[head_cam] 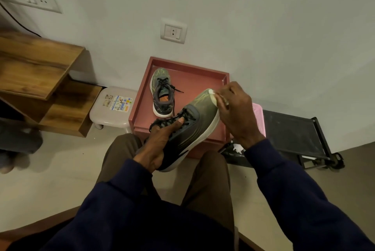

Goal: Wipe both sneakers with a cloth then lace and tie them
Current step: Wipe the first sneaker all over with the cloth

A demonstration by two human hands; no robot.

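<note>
Head view: left hand (pixel 160 141) grips near sneaker (pixel 190 129) at the heel, thumb on the laces, lifted over the red tray (pixel 140 108). Right hand (pixel 236 112) pinches white cloth (pixel 215 95) against its toe. Second sneaker (pixel 162 93) lies in the tray, farther left.

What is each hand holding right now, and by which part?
Left hand grips the raised olive-and-black sneaker around its heel and collar, thumb on the laces. Right hand pinches a small white cloth against the toe.
</note>
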